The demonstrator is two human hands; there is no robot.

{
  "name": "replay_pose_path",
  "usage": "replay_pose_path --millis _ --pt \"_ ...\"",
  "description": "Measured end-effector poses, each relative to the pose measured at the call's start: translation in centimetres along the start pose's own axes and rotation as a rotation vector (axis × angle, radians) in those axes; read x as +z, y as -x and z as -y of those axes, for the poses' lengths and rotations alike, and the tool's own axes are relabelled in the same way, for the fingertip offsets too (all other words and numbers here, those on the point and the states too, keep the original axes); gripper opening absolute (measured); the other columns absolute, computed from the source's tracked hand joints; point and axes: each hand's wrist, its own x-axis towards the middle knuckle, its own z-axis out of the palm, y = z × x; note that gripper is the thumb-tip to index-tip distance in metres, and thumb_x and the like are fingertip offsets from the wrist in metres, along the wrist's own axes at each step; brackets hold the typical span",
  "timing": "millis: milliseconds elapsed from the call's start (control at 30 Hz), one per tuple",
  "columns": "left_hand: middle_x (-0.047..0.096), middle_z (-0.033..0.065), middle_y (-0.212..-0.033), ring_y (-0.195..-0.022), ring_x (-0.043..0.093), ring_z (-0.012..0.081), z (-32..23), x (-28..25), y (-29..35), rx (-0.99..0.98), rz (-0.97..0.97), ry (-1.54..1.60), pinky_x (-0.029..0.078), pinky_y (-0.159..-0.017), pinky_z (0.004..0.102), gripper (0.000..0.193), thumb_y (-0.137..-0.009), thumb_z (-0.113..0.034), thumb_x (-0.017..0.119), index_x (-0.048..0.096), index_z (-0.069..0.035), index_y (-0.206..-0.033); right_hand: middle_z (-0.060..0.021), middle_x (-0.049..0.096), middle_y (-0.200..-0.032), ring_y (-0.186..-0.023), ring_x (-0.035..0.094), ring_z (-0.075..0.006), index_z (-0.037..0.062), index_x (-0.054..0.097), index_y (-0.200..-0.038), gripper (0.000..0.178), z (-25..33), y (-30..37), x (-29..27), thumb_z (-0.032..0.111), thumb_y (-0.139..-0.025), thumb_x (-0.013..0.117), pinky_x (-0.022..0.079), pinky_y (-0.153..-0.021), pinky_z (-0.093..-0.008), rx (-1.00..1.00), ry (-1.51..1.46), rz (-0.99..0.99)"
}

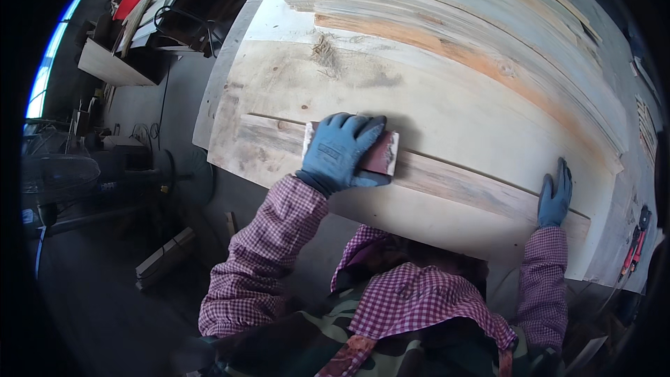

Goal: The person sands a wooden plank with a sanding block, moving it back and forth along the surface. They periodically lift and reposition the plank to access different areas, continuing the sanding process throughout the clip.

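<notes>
My left hand [338, 151], in a blue work glove, grips a dark reddish-brown sanding block [379, 157] with pale ends. The block rests across a long, narrow wooden board [460, 187] with greyish, streaky grain. Toward the board's right end, my right hand [555, 197], gloved in blue too, lies with its fingers stretched out and holds nothing. Under the board is a large pale wooden sheet [419, 126] that serves as the work surface. The block's underside is hidden.
Stacked planks [447, 10] cover the far side of the surface. A small heap of wood shavings [324, 54] lies in front of them. A red-handled tool [635, 244] is at the far right. A fan [59, 174] stands on the left, near a wood offcut [165, 257] on the floor.
</notes>
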Motion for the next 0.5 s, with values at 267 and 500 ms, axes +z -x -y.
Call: replay_pose_path --millis 267,500 --pt "0.055 0.0154 -0.133 -0.120 0.053 0.0366 7.5 -1.9 3.0 -0.155 -0.050 -0.113 0.040 -0.104 0.0527 0.099 -0.059 -0.055 0.083 0.050 -0.009 -0.139 -0.0121 0.049 -0.150 -0.139 0.043 -0.0327 0.0107 0.045 -0.150 0.055 0.2 0.0 0.8 0.025 -0.098 0.058 0.032 -0.117 -0.0443 -0.072 0.103 -0.050" --pt "0.055 0.0147 -0.132 -0.119 0.054 0.0336 -11.3 3.4 -4.3 0.290 0.111 0.094 0.038 -0.107 0.0511 0.094 -0.072 -0.071 0.067 0.051 -0.007 -0.139 -0.0141 0.049 -0.149 -0.138 0.044 -0.0337 0.0107 0.046 -0.149 0.053 0.7 -0.1 0.7 0.023 -0.099 0.056 0.033 -0.115 -0.0453 -0.067 0.092 -0.041"
